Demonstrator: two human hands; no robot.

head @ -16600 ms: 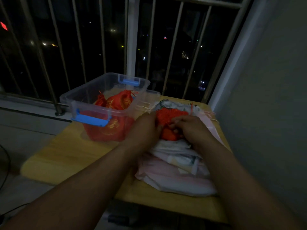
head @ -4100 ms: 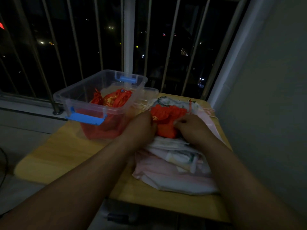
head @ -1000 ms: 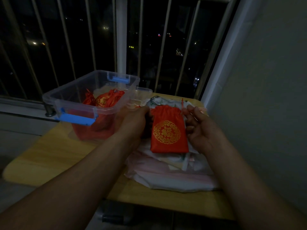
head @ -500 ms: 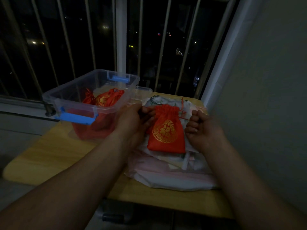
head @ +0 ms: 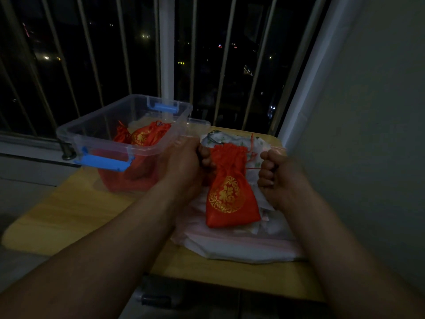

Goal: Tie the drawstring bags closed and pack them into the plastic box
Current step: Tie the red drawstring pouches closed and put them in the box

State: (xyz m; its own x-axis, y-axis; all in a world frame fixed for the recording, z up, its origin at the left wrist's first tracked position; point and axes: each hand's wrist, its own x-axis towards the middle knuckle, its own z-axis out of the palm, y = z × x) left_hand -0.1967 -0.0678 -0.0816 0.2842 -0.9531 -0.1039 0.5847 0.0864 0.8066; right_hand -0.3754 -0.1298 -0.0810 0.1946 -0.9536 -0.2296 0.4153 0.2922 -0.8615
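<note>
Red satin with a gold roundel: the drawstring bag (head: 230,194) hangs between the two hands, its bottom resting on a heap of pale cloth and plastic bags (head: 241,246) at the right of the yellow desk (head: 76,210). Its neck is gathered into tight pleats, so the mouth looks drawn nearly or fully closed.

The left hand (head: 185,164) sits right against the neck, its fingers (head: 204,157) curled inward. They appear to pinch the cord on that side, though the cord itself is hidden behind them. The right hand (head: 279,178) is a little way off the bag, with its fingers (head: 266,172) closed into a fist around the drawstring (head: 252,168), which runs as a thin red line from the neck to the fist.

Judging by this, the step in hand is cinching and tying, with the hands pulling in opposite directions. Knotting comes next: both cord ends have to be crossed and looped without slackening, or the pleats will relax and the mouth reopen.

To the left stands the plastic box (head: 69,132), clear with a blue latch (head: 103,162), its lid off. Several red bags (head: 147,137) already lie inside, and there looks to be room on top. Once the knot is made, this bag has to travel left over the near rim and drop in beside them.
</note>
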